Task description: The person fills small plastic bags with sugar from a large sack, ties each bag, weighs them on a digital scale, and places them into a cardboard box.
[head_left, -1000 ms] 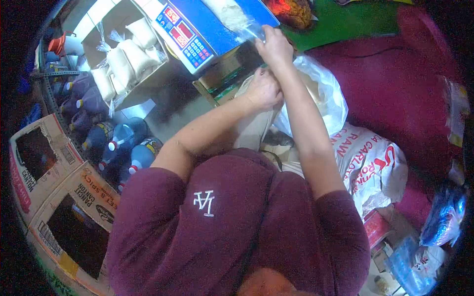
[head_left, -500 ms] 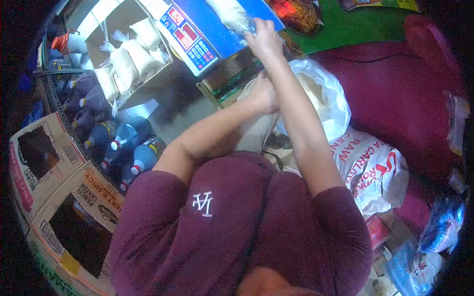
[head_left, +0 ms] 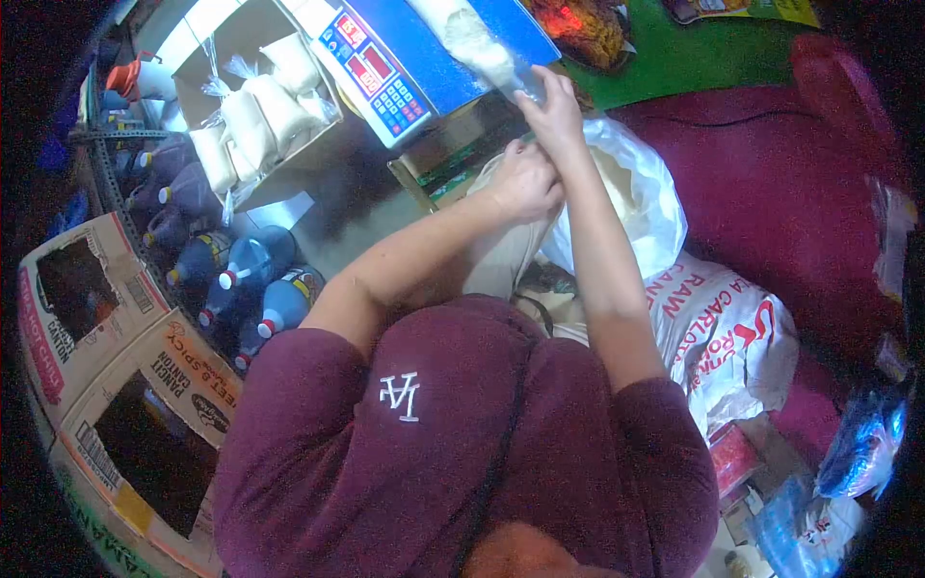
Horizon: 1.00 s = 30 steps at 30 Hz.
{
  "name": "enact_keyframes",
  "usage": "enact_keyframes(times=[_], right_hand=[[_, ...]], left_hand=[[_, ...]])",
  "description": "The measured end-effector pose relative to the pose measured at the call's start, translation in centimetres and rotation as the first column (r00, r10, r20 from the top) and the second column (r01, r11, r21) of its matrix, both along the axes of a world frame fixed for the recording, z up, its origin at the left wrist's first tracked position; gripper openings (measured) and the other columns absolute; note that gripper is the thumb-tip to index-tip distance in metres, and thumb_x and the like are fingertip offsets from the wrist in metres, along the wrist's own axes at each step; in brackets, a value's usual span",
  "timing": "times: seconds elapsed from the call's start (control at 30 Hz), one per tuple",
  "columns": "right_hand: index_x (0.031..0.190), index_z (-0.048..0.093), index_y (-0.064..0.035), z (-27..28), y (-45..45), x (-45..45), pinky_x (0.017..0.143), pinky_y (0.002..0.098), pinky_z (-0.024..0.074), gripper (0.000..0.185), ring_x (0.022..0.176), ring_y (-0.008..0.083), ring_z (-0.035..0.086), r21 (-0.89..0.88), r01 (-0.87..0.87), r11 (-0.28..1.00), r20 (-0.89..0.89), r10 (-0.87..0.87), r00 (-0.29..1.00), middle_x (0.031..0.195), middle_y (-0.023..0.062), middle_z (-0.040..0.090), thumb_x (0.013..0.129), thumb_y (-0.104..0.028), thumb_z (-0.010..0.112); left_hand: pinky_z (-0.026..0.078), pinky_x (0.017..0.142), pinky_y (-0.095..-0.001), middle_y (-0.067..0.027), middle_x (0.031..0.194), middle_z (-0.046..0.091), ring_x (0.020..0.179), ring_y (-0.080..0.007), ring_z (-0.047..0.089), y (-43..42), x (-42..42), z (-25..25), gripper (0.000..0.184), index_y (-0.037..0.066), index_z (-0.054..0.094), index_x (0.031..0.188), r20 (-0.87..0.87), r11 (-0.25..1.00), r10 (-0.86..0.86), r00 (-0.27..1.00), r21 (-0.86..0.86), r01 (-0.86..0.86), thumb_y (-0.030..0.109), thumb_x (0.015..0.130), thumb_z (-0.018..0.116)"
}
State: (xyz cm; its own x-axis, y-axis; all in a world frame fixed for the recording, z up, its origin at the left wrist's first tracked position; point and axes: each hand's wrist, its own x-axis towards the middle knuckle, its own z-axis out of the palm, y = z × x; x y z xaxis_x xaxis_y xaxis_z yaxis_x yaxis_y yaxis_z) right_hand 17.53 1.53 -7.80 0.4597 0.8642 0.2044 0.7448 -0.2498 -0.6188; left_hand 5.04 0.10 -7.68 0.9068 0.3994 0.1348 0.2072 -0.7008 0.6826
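A clear plastic bag part-filled with white powder [head_left: 474, 46] lies along the blue platform of a digital scale [head_left: 401, 58]. My right hand [head_left: 554, 114] is closed on the bag's empty near end, just off the platform's edge. Below the right wrist, close against it, my left hand [head_left: 526, 181] rests by my knee with curled fingers; whatever it may hold is hidden. Beside the right forearm stands an open white plastic sack [head_left: 665, 207] with pale powder inside. The scale's red digits are too blurred to read surely.
At the left, a cardboard box [head_left: 332, 130] holds several tied bags of white powder. Large dark bottles with white caps [head_left: 289, 303] stand below it, near cut-open cartons [head_left: 154, 424]. A printed white sack [head_left: 732, 337] lies at the right. Red-lit packages [head_left: 583, 29] sit beyond the scale.
My right hand has drawn back toward me and slightly right, still gripping the bag's end, and more of the bag shows stretched out. The left hand has shifted slightly right in view.
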Motion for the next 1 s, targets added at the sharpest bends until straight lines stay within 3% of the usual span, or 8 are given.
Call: enact_keyframes(times=[0.03,0.37,0.47,0.67,0.77,0.87,0.93,1.0], right_hand=[[0.119,0.052,-0.0079,0.1,-0.3,0.0,0.088,0.0410,0.0447,0.049,0.105,0.0344,0.054,-0.004,0.011,1.000,-0.021,-0.011,1.000,0.117,0.0169,0.052,0.076,-0.029,0.065],[0.119,0.052,-0.0084,0.7,-2.2,0.1,0.086,0.0416,0.0455,0.049,0.103,0.0355,0.055,0.063,0.006,0.998,-0.050,-0.003,0.999,0.116,0.0172,0.052,0.076,-0.029,0.065],[0.120,0.051,-0.0096,0.8,-2.1,-0.1,0.085,0.0424,0.0457,0.050,0.103,0.0354,0.055,-0.002,0.023,1.000,-0.087,-0.023,0.996,0.115,0.0166,0.052,0.077,-0.031,0.065],[0.120,0.052,-0.0113,1.2,0.3,-0.9,0.084,0.0451,0.0462,0.049,0.102,0.0351,0.056,-0.097,0.021,0.995,0.007,-0.021,1.000,0.116,0.0156,0.052,0.077,-0.032,0.062],[0.118,0.053,-0.0119,1.6,2.2,-1.7,0.083,0.0471,0.0461,0.047,0.099,0.0368,0.057,-0.168,0.065,0.984,0.124,-0.045,0.991,0.115,0.0170,0.053,0.077,-0.032,0.062],[0.117,0.053,-0.0118,2.4,4.2,-2.3,0.083,0.0484,0.0457,0.046,0.098,0.0381,0.057,-0.302,0.155,0.940,0.159,-0.111,0.981,0.113,0.0184,0.053,0.076,-0.032,0.061],[0.115,0.054,-0.0109,2.2,5.2,-2.5,0.084,0.0483,0.0454,0.045,0.099,0.0378,0.056,-0.285,0.153,0.946,0.157,-0.112,0.981,0.112,0.0195,0.053,0.076,-0.032,0.061],[0.115,0.053,-0.0108,1.5,5.5,-2.0,0.084,0.0477,0.0455,0.045,0.099,0.0375,0.056,-0.216,0.120,0.969,0.115,-0.097,0.989,0.111,0.0188,0.053,0.076,-0.032,0.061]], left_hand=[[0.034,0.091,-0.0494,-0.0193,0.106,0.057,0.106,-0.0339,0.050,-0.1,0.1,-0.1,0.037,0.005,0.060,0.105,0.059,1.000,0.018,0.998,0.008,-0.018,0.029,0.078,0.051],[0.035,0.090,-0.0499,-0.0195,0.104,0.058,0.103,-0.0344,0.052,-1.1,0.6,0.0,0.035,0.005,0.061,0.101,0.048,0.999,0.019,0.999,0.027,-0.021,0.028,0.078,0.051],[0.035,0.091,-0.0501,-0.0197,0.105,0.058,0.103,-0.0348,0.052,-1.2,0.6,0.0,0.037,0.005,0.061,0.103,0.062,0.997,0.024,0.998,0.073,-0.028,0.029,0.077,0.051],[0.033,0.092,-0.0516,-0.0218,0.110,0.057,0.106,-0.0363,0.051,-1.0,0.8,-0.6,0.046,0.005,0.056,0.112,0.020,0.999,-0.014,1.000,0.034,0.013,0.033,0.075,0.054],[0.032,0.094,-0.0504,-0.0216,0.111,0.056,0.107,-0.0364,0.050,-0.8,0.6,-0.8,0.049,0.006,0.055,0.113,0.087,0.997,-0.015,0.996,0.074,0.008,0.033,0.073,0.059],[0.028,0.097,-0.0559,-0.0193,0.123,0.051,0.119,-0.0365,0.043,-0.4,0.3,0.8,0.055,0.008,0.051,0.122,0.001,0.993,-0.061,0.998,0.105,0.061,0.037,0.076,0.058],[0.026,0.099,-0.0571,-0.0190,0.126,0.049,0.120,-0.0374,0.041,0.0,0.2,2.5,0.058,0.008,0.050,0.123,-0.052,0.983,-0.089,0.995,-0.168,0.079,0.039,0.075,0.060],[0.027,0.097,-0.0563,-0.0190,0.124,0.050,0.119,-0.0373,0.042,-0.3,0.4,0.4,0.057,0.008,0.050,0.122,-0.024,0.994,-0.083,0.996,-0.070,0.082,0.038,0.075,0.060]])
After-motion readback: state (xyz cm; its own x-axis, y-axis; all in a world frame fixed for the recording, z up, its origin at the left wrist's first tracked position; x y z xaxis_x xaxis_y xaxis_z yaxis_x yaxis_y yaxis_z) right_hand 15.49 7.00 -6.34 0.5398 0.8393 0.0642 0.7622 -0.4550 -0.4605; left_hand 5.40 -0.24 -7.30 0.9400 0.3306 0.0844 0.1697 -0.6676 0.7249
